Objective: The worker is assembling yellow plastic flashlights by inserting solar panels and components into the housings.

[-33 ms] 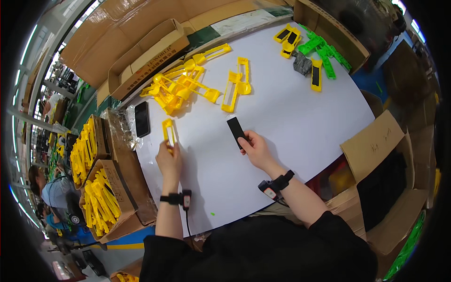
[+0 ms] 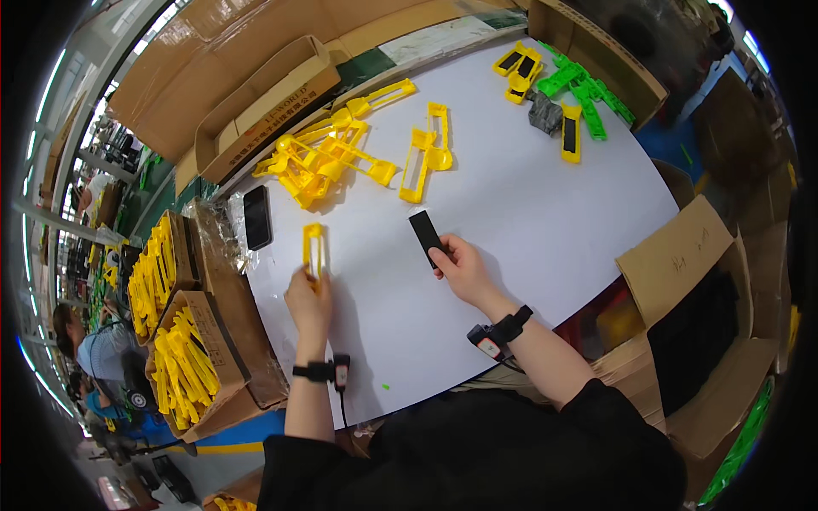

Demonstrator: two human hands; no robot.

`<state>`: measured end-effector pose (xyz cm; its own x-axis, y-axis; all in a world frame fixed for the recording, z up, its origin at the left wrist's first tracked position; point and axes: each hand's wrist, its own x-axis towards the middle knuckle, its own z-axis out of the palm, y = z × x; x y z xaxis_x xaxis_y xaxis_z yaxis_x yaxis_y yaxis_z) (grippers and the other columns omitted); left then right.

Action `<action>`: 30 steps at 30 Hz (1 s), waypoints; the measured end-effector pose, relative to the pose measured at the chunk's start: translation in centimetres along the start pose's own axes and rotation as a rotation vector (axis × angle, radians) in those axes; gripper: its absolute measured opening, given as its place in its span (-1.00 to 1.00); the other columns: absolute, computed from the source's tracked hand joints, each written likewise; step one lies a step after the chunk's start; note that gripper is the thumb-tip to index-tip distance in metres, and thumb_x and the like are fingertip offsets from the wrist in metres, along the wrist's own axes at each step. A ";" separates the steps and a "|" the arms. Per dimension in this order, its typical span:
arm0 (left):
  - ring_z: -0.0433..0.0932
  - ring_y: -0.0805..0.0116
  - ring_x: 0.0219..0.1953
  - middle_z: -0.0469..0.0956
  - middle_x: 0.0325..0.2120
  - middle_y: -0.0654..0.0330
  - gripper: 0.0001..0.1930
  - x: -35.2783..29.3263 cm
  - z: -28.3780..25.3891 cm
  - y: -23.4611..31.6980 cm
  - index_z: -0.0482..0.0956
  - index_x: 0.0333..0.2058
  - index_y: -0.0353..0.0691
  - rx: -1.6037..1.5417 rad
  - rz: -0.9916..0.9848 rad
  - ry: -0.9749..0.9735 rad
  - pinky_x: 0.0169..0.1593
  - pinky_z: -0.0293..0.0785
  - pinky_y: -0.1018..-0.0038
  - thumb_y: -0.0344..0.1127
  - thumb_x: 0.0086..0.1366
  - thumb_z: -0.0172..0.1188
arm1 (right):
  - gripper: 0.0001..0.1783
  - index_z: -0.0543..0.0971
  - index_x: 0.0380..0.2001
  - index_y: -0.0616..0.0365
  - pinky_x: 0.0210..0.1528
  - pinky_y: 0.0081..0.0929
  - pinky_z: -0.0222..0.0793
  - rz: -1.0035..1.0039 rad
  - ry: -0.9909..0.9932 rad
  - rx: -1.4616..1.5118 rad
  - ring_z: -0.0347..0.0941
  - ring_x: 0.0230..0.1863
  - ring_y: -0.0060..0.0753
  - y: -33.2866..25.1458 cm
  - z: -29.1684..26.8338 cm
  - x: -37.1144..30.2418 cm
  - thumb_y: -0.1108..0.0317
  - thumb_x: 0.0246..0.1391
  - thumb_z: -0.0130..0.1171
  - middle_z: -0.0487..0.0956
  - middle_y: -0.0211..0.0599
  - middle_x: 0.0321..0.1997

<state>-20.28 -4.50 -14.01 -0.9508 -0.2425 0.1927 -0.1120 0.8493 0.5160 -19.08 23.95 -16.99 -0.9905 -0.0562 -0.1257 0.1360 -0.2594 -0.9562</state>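
My left hand (image 2: pixel 308 300) grips the lower end of a yellow plastic frame (image 2: pixel 313 231), a long piece with an open middle, held up over the left part of the white table (image 2: pixel 486 192). In my right hand (image 2: pixel 463 271) is a flat black rectangular strip (image 2: pixel 423 233), pinched between thumb and fingers and tilted up to the left. The two pieces are apart. Beyond my hands, a pair of similar yellow frames (image 2: pixel 414 180) lies on the table, next to a tangled pile of yellow parts (image 2: pixel 328 166).
A black phone (image 2: pixel 257 218) lies at the left edge. Boxes of yellow parts (image 2: pixel 183 375) stand at the left. Far right are yellow pieces with black strips (image 2: pixel 571 140), green parts (image 2: pixel 588 94) and a grey lump (image 2: pixel 544 113). An open carton (image 2: pixel 682 264) stands at the right.
My left hand has shifted slightly toward me, and the yellow frame in it now stands straighter. My right hand keeps the black strip in nearly the same place.
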 end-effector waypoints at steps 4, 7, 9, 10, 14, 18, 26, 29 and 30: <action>0.42 0.02 -0.09 0.46 -0.25 0.04 -0.84 -6.7 -2.5 -1.2 0.63 -0.29 -0.18 0.318 0.391 -0.082 0.01 0.31 0.17 -0.43 0.10 0.23 | -0.72 0.32 -0.05 0.22 -0.35 -0.62 0.42 -0.045 -0.106 0.154 0.48 -0.40 -0.59 0.2 0.0 0.1 0.43 0.21 0.08 0.51 -0.37 -0.33; 0.33 0.01 0.02 0.37 -0.09 0.01 -0.84 -9.0 -3.6 0.8 0.66 -0.35 -0.09 0.271 0.402 -0.010 0.12 0.24 0.14 -0.47 0.05 0.26 | -0.61 0.25 0.00 0.19 -0.14 -0.52 0.45 -0.038 -0.077 0.166 0.53 -0.22 -0.49 -0.6 0.3 -2.3 0.50 0.15 0.13 0.55 -0.23 -0.20; 0.39 0.02 -0.01 0.24 0.08 -0.02 -0.75 -10.0 -3.5 2.1 0.67 -0.34 -0.05 0.204 0.424 0.046 0.13 0.31 0.16 -0.57 0.02 0.26 | -0.57 0.24 0.02 0.18 -0.05 -0.48 0.43 -0.056 -0.059 0.113 0.54 -0.17 -0.46 -0.8 0.7 -4.7 0.52 0.13 0.14 0.56 -0.18 -0.16; 0.39 0.02 -0.01 0.24 0.08 -0.02 -0.75 -10.2 -2.8 2.8 0.67 -0.34 -0.05 0.192 0.425 0.045 0.13 0.31 0.16 -0.57 0.02 0.26 | -0.56 0.27 0.04 0.19 -0.02 -0.48 0.42 -0.037 -0.079 0.134 0.53 -0.14 -0.48 -1.2 0.9 -6.2 0.52 0.11 0.15 0.57 -0.19 -0.15; 0.56 0.16 -0.08 0.17 0.20 -0.02 -0.77 -11.5 0.0 6.3 0.60 -0.27 -0.28 -0.454 0.087 -0.346 -0.01 0.52 0.33 -0.66 0.15 0.04 | -0.65 0.43 -0.03 0.23 -0.06 -0.53 0.42 0.052 -0.046 0.127 0.52 -0.16 -0.56 0.1 2.0 -10.8 0.50 0.09 0.20 0.61 -0.29 -0.19; 0.52 0.21 -0.02 0.12 0.24 0.07 -0.72 -13.4 4.1 9.0 0.39 -0.07 -0.35 -1.465 -0.241 -0.339 0.06 0.47 0.35 -0.61 0.25 -0.11 | -0.87 0.52 -0.26 0.22 -0.42 -0.62 0.33 0.016 0.137 0.167 0.39 -0.46 -0.73 0.8 2.8 -11.6 0.43 0.12 0.19 0.54 -0.50 -0.44; 0.44 0.27 0.02 0.30 0.11 0.11 -0.24 -15.8 5.5 12.9 -0.24 0.28 -0.07 -1.708 -0.533 -0.267 0.10 0.36 0.33 -0.45 0.30 0.12 | -0.83 0.50 -0.29 0.19 -0.36 -0.72 0.26 -0.061 0.193 0.328 0.35 -0.39 -0.74 -0.3 1.0 -11.9 0.31 0.20 0.18 0.50 -0.50 -0.41; 0.42 0.26 0.05 0.29 0.10 0.11 -0.19 -16.1 6.1 14.7 -0.23 0.31 -0.07 -1.688 -0.414 -0.293 0.17 0.30 0.33 -0.52 0.27 0.13 | -0.82 0.50 -0.30 0.21 -0.35 -0.73 0.27 -0.070 0.257 0.234 0.36 -0.38 -0.74 -0.4 0.0 -11.9 0.32 0.18 0.20 0.48 -0.51 -0.43; 0.43 0.25 0.05 0.27 0.11 0.10 -0.21 -16.1 6.2 15.3 -0.18 0.32 -0.07 -1.658 -0.317 -0.302 0.17 0.30 0.32 -0.54 0.26 0.13 | -0.83 0.49 -0.31 0.21 -0.34 -0.72 0.28 -0.079 0.295 0.213 0.37 -0.38 -0.73 -0.6 -0.2 -12.1 0.35 0.15 0.23 0.49 -0.50 -0.43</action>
<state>-8.45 15.34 -14.41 -0.9906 -0.0368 -0.1318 -0.0816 -0.6151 0.7842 -7.22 24.94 -14.96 -0.9573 0.2447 -0.1540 0.0290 -0.4486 -0.8933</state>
